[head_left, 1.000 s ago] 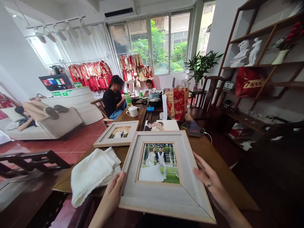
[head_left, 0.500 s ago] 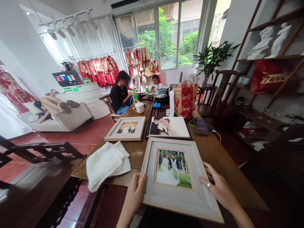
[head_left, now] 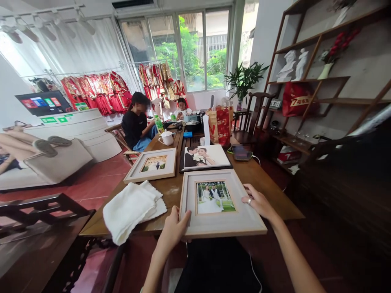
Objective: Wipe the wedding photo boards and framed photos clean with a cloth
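Cloth, white and folded, lies on the table at near left. Beside it the left hand pinches the framed wedding photo by its near-left corner at the table's near edge. The right hand clasps the right rail. A level grip, with the fingers on the wood and off the glass, seems best.

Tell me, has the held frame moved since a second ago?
Yes: the frame lowered flatter toward the table edge, no longer covering the album.
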Demonstrator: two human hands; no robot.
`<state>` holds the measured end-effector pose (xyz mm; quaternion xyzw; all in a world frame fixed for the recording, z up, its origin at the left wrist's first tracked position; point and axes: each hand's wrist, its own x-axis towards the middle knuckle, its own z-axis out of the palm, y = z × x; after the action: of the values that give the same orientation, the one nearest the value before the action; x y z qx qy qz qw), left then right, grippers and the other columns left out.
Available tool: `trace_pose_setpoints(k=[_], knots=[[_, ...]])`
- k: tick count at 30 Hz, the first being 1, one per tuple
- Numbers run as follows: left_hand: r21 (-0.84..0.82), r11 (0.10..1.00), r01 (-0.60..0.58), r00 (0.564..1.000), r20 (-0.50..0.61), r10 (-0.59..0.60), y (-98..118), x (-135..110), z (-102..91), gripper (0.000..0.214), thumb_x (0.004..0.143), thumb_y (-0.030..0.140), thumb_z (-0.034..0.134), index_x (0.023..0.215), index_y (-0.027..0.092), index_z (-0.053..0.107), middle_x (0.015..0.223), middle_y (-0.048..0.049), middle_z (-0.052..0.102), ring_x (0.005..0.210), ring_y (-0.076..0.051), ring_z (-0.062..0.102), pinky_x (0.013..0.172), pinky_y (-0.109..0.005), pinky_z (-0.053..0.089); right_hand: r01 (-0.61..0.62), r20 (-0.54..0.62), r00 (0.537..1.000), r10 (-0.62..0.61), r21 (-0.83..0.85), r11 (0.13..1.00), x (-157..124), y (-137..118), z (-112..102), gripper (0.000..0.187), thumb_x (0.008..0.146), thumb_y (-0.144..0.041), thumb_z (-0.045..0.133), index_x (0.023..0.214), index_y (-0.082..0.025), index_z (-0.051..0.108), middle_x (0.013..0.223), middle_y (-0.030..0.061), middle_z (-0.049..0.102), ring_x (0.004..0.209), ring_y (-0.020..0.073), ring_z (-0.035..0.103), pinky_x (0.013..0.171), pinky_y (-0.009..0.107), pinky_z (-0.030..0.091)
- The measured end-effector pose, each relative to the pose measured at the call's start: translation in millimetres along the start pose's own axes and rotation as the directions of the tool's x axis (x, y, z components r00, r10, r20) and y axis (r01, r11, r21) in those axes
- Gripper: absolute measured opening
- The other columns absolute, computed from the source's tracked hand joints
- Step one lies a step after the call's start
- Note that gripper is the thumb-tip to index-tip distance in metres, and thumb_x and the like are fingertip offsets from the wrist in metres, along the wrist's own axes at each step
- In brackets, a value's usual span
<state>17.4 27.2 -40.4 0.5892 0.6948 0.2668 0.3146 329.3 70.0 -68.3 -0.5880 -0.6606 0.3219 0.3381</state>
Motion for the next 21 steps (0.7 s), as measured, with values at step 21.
trace_pose_setpoints(k=[21], knots=[[0.422,0.884,-0.199,0.969,-0.048,0.241,-5,26,-11.4,0.039,0.081,0.052,0.046,0.060,0.019,0.047,0.056,-0.0017,0.054,0.059,-0.019,0.057,0.051,-0.025,0.025,0.201,-0.160,0.951,-0.266,-0.335,0.921,34,-80,9,0.039,0.082,-0.031,0.049,0.119,-0.019,0.055,0.084,0.0073,0.063,0.077,0.0244,0.058,0.070,0.036,0.043]])
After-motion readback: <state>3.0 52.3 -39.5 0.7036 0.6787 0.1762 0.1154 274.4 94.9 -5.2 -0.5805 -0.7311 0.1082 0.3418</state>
